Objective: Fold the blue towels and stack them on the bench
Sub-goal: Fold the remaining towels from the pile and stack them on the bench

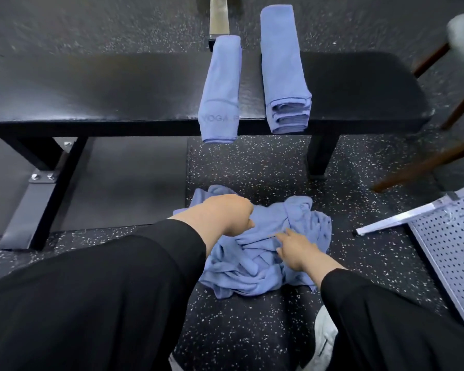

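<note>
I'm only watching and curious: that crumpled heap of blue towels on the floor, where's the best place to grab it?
Probably from above, pinching a raised ridge near the top of the heap of blue towels. It lies flat and tangled on the speckled floor, with no clear edge or corner showing, so a high fold is easiest. The left hand and right hand already reach there.

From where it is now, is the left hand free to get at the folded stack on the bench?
Probably yes: the left hand rests on the crumpled towels on the floor, and nothing stands between it and the folded stack.
</note>
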